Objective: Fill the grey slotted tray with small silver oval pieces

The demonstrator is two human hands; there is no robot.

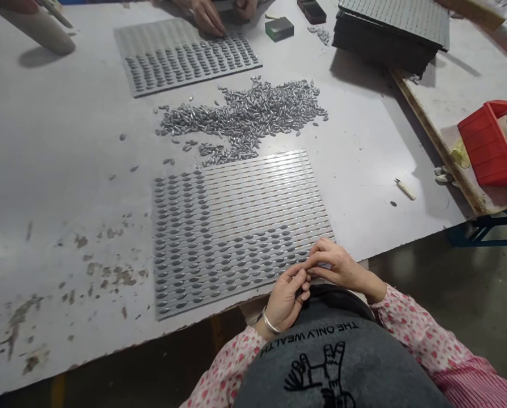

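Observation:
A flat grey panel (pixel 262 198) with ridged rows lies in front of me. Small dark oval pieces (pixel 185 238) fill its left columns and several rows along its near side; the upper right shows bare ridges. At the panel's near right corner my left hand (pixel 285 297) is closed, fingers curled, with something dark partly showing inside. My right hand (pixel 341 265) pinches with thumb and forefinger against the left fingertips, over the panel's edge. What lies between the fingertips is too small to make out. Beyond the panel spreads a loose pile of grey oval pieces (pixel 253 113).
Across the table (pixel 66 170), another person's hands (pixel 208 17) work on a second panel (pixel 194 65). A stack of panels (pixel 385 39) stands at the back right. A red bin (pixel 489 144) holds rolls. A small cutter (pixel 405 189) and a green-sided block (pixel 279 29) lie on the table.

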